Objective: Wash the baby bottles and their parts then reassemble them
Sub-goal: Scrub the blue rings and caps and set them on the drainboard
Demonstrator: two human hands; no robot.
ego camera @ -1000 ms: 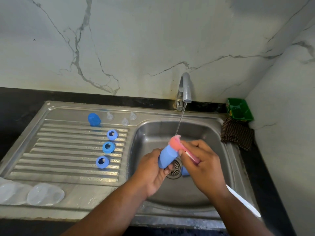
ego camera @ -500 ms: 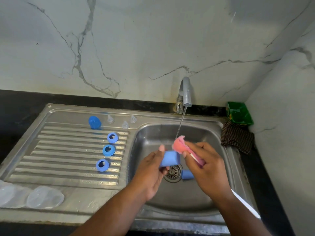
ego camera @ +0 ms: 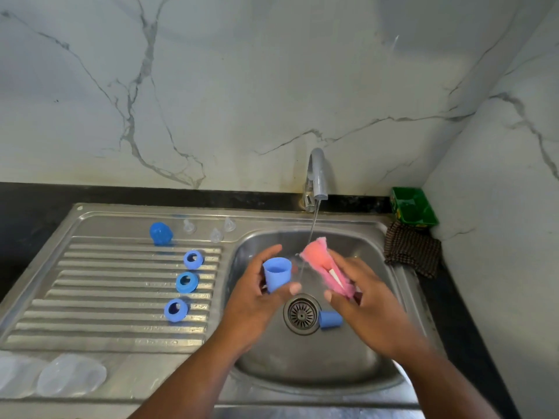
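My left hand (ego camera: 257, 300) grips a blue bottle cap (ego camera: 276, 273), held open end up over the sink basin (ego camera: 357, 367). My right hand (ego camera: 366, 306) holds a pink sponge brush (ego camera: 320, 261) by its white handle, its head just right of the cap and apart from it. Water runs from the tap (ego camera: 317, 176) between cap and sponge. Another blue cap (ego camera: 329, 319) lies by the drain (ego camera: 301, 313). On the drainboard (ego camera: 106, 297) sit three blue collar rings (ego camera: 187, 281), a blue cap (ego camera: 161, 233), three clear nipples (ego camera: 216, 234) and clear bottles (ego camera: 71, 375).
A green soap dish (ego camera: 413, 208) stands at the back right corner, with a dark checked cloth (ego camera: 413, 252) in front of it. Black counter (ego camera: 30, 207) surrounds the steel sink; marble walls rise behind and to the right.
The sponge brush has come out of the blue cap. My left hand turned the cap open end up and moved it left; my right hand drew the sponge to the right.
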